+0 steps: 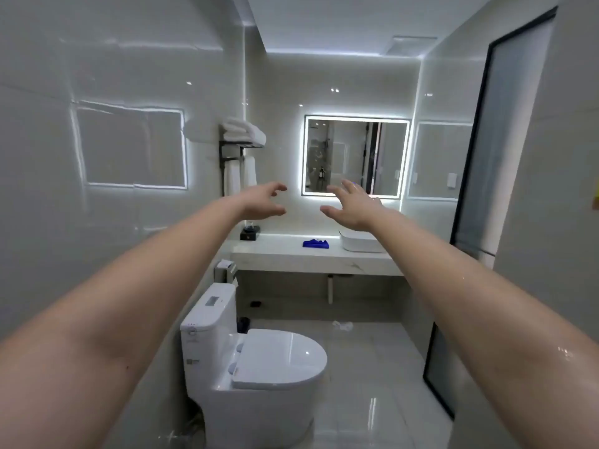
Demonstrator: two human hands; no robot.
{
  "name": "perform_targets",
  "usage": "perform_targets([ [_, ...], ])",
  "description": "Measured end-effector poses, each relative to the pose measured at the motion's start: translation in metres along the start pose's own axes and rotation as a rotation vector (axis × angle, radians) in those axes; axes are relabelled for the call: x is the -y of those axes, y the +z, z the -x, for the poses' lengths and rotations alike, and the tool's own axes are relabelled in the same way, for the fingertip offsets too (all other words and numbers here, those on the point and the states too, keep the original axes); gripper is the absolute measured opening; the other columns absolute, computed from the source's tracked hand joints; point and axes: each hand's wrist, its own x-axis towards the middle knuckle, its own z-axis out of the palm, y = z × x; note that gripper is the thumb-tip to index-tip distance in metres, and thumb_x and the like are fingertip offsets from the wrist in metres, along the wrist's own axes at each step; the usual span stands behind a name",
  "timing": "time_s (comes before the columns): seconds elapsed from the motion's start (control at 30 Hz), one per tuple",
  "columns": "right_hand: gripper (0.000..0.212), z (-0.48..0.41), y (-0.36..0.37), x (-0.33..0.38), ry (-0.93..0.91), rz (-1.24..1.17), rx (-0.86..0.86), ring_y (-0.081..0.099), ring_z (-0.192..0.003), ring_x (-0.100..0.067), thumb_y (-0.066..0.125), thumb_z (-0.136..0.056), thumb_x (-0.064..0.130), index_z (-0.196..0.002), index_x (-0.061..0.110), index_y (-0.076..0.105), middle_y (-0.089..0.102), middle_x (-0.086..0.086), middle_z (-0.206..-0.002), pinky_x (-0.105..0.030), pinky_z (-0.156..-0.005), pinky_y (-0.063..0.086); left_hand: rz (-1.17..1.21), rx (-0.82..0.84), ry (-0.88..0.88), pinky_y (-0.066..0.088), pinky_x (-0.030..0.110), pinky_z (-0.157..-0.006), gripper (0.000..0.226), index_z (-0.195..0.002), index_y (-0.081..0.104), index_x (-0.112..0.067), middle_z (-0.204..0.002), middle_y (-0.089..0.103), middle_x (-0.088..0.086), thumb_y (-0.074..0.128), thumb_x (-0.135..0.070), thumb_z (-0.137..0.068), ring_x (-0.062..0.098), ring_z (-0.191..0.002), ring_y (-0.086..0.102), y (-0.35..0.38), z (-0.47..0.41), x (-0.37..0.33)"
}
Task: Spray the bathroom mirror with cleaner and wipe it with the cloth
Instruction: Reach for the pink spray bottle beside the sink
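A square mirror (355, 157) with a lit white border hangs on the far wall above a white counter (311, 257). A folded blue cloth (315, 243) lies on that counter, left of the basin. No spray bottle is visible. Both my arms stretch forward from across the room. My left hand (264, 202) is empty with its fingers curled apart, level with the mirror's lower left corner. My right hand (351, 204) is empty too, fingers spread, overlapping the mirror's bottom edge in the picture. Both hands are far from the mirror and the cloth.
A white toilet (259, 358) with its lid down stands at the left, between me and the counter. A white basin (361, 241) sits on the counter's right. A towel rack (241, 140) hangs left of the mirror. A dark-framed glass door (492, 176) lines the right side. Small litter (343, 325) lies on the floor.
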Motion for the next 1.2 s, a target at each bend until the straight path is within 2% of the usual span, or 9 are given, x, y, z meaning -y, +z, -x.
perform_targets([
  [0.13, 0.067, -0.003, 0.042, -0.037, 0.072, 0.03, 0.059, -0.003, -0.147, -0.022, 0.037, -0.093, 0.057, -0.15, 0.03, 0.013, -0.001, 0.001, -0.16, -0.055, -0.114, 0.015, -0.011, 0.034, -0.026, 0.036, 0.034, -0.101, 0.061, -0.143, 0.03, -0.023, -0.145, 0.039, 0.007, 0.059, -0.025, -0.089, 0.026, -0.128, 0.043, 0.047, -0.026, 0.006],
  [0.23, 0.069, 0.0, 0.096, -0.066, 0.102, -0.031, 0.131, 0.0, -0.147, -0.027, 0.038, -0.092, 0.057, -0.15, 0.029, 0.014, 0.0, -0.002, -0.16, -0.054, -0.115, 0.015, -0.034, 0.116, -0.042, 0.035, 0.036, -0.107, 0.061, -0.143, 0.031, -0.021, -0.145, 0.039, 0.009, 0.059, -0.025, -0.089, 0.026, -0.129, 0.043, 0.097, -0.046, 0.02],
  [0.37, 0.07, -0.016, 0.136, -0.106, 0.15, -0.04, 0.236, 0.001, -0.147, -0.026, 0.041, -0.093, 0.053, -0.151, 0.025, 0.012, -0.002, -0.005, -0.16, -0.047, -0.118, 0.012, -0.045, 0.205, -0.034, 0.03, 0.035, -0.106, 0.06, -0.143, 0.032, -0.021, -0.146, 0.038, 0.008, 0.059, -0.028, -0.09, 0.025, -0.131, 0.04, 0.143, -0.088, 0.037],
  [0.57, 0.073, -0.092, 0.161, -0.154, 0.184, -0.064, 0.183, 0.014, -0.145, -0.023, 0.045, -0.091, 0.054, -0.151, 0.025, 0.014, 0.003, 0.001, -0.16, -0.045, -0.116, 0.021, -0.055, 0.235, -0.008, 0.031, 0.034, -0.105, 0.061, -0.143, 0.031, -0.022, -0.147, 0.037, 0.005, 0.059, -0.031, -0.09, 0.024, -0.13, 0.04, 0.177, -0.179, 0.07],
  [0.9, 0.076, -0.241, 0.213, -0.22, 0.25, 0.103, 0.224, 0.003, -0.147, -0.021, 0.045, -0.089, 0.059, -0.15, 0.027, 0.013, 0.002, 0.0, -0.16, -0.057, -0.114, 0.016, -0.073, 0.385, 0.098, 0.033, 0.034, -0.106, 0.055, -0.139, 0.037, -0.026, -0.141, 0.044, 0.002, 0.059, -0.032, -0.089, 0.022, -0.126, 0.044, 0.229, -0.374, 0.105],
  [1.0, 0.074, -0.281, 0.224, -0.248, 0.288, 0.067, 0.21, 0.004, -0.147, -0.02, 0.045, -0.091, 0.057, -0.15, 0.026, 0.013, 0.004, 0.0, -0.16, -0.054, -0.114, 0.016, -0.065, 0.404, 0.11, 0.033, 0.034, -0.105, 0.054, -0.14, 0.036, -0.025, -0.142, 0.043, 0.002, 0.057, -0.031, -0.09, 0.022, -0.127, 0.044, 0.246, -0.43, 0.112],
  [1.2, 0.074, -0.342, 0.268, -0.318, 0.358, 0.029, 0.287, 0.004, -0.147, -0.019, 0.046, -0.09, 0.057, -0.15, 0.027, 0.015, 0.002, 0.002, -0.16, -0.061, -0.114, 0.009, -0.061, 0.489, 0.098, 0.033, 0.036, -0.107, 0.056, -0.14, 0.035, -0.024, -0.142, 0.042, 0.004, 0.058, -0.029, -0.089, 0.023, -0.127, 0.043, 0.3, -0.522, 0.126],
])
